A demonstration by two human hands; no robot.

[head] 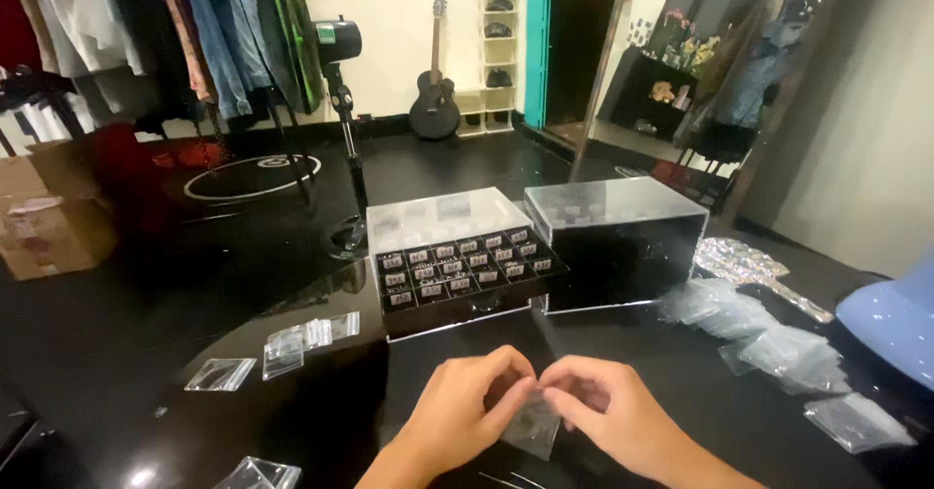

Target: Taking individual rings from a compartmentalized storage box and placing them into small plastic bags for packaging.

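hands meet low: left hand and right hand fingers pinched on clear bag.

Drawer box on desk, centre; case just right of it. Bags far right, pouches left. Hands in front; guitar behind.

small clear plastic bag | hanging upright | above black table

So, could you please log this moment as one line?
left hand + right hand: pinching small clear zip bag | black table | open tray box behind
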